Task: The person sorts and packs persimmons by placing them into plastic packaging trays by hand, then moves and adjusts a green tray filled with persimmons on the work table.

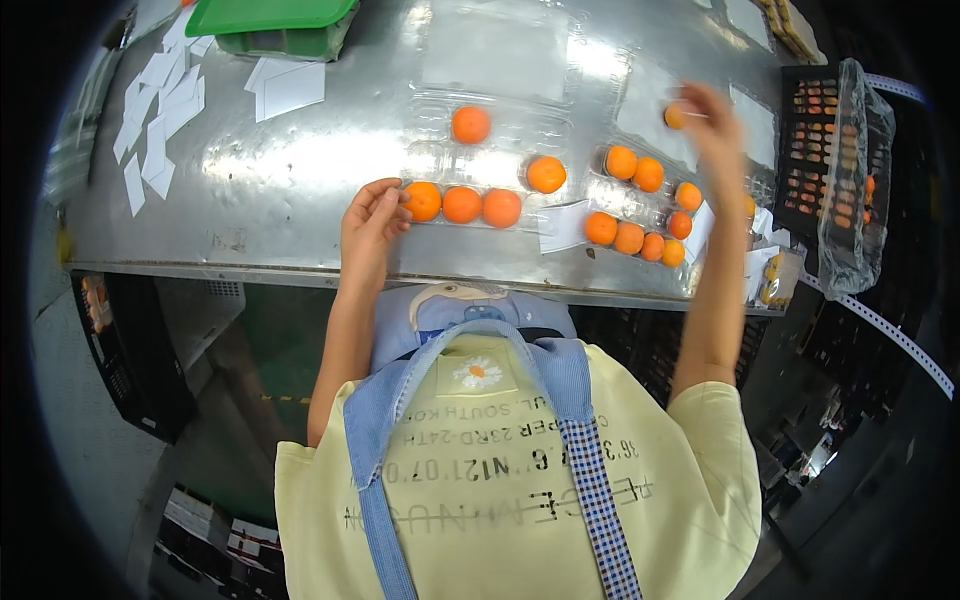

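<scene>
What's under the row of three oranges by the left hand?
Clear plastic packaging shows around the three oranges, on the metal table. Left hand is at the row's end. Directly beneath the fruit is covered; can't tell.

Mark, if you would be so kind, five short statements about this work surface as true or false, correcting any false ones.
1. The person's left hand is at the left end of a row of three round orange fruits. True.
2. A bright green plastic object sits on the silver metal table. True.
3. The blurred right hand is over that green object. False: it is at a single round orange fruit on the right.
4. The white paper slips lie in one neat stack. False: they are scattered.
5. A black plastic crate is on the right. True.
</scene>
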`<state>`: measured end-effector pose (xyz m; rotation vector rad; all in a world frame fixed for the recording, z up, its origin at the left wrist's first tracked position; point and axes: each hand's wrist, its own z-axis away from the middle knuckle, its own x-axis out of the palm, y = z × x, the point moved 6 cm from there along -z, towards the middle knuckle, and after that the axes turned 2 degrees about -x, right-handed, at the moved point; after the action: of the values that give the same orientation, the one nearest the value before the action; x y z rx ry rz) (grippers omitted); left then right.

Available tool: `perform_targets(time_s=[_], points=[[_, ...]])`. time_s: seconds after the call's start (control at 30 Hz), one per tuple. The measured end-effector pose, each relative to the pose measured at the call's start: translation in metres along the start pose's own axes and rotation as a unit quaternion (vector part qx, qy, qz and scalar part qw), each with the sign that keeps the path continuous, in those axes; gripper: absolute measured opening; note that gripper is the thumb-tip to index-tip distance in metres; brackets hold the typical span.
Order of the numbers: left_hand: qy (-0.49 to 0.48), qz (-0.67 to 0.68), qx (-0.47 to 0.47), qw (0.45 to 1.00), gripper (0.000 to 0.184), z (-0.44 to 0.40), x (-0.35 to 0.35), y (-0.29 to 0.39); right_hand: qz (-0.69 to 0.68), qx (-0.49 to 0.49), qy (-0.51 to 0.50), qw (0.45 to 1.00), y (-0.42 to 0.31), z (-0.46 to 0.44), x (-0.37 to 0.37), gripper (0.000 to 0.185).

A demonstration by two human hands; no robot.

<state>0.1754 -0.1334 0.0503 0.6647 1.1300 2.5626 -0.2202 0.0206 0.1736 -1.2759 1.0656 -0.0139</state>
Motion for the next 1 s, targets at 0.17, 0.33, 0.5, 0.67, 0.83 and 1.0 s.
perform_targets(time_s=[0.17,0.33,0.5,0.67,0.83,1.0], points=[[0.025,-0.06,0.038,0.997,0.022,-0.003,-0.018,-0.001,0.075,-0.132,-0.182,0.972,-0.066,0.02,0.175,0.048],[0.033,-0.083,0.062,0.994,0.018,-0.005,-0.023,-0.003,0.225,-0.222,-0.203,0.927,-0.08,0.02,0.225,0.039],[0.036,-0.113,0.07,0.99,0.018,-0.014,-0.029,-0.011,0.269,-0.224,-0.219,0.911,-0.071,0.019,0.24,0.039],[0.029,-0.136,0.068,0.988,0.019,-0.021,-0.036,-0.022,0.184,-0.193,-0.197,0.944,-0.077,0.018,0.216,0.043],[0.031,-0.129,0.06,0.989,0.019,-0.023,-0.037,-0.027,0.1,-0.197,-0.191,0.956,-0.094,0.049,0.204,0.051],[0.022,-0.14,0.057,0.988,0.019,-0.026,-0.035,-0.028,0.141,-0.216,-0.188,0.948,-0.086,0.071,0.219,0.047]])
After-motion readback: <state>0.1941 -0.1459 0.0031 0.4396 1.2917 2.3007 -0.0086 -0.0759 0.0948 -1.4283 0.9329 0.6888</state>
